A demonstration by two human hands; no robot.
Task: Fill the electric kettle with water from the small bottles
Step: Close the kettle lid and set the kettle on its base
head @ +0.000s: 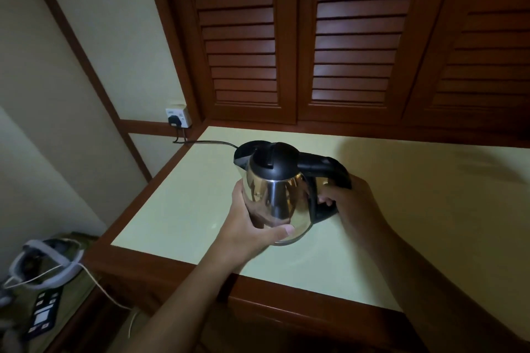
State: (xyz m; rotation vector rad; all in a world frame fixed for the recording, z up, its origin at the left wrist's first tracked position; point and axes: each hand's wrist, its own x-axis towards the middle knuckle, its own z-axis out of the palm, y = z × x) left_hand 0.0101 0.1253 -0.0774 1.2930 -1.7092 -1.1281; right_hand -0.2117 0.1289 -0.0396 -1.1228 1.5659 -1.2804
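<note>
Kettle (275, 198): mirror-bright steel, black lid and handle. Counter (172, 209): pale yellow-green, edged in red-brown wood — the same brown as the slatted shutters (350, 37). Wall (57, 66) cream; socket (180, 114) white, plug (174, 120) black.

The lid (274, 165) is down on the kettle (276, 198), inside out of sight. The cord (212, 142) vanishes behind the kettle. The left hand (249, 228) hides fingertips round its far side. Well below-left of it, floor clutter (43, 264) blurs, edge-cropped.
</note>
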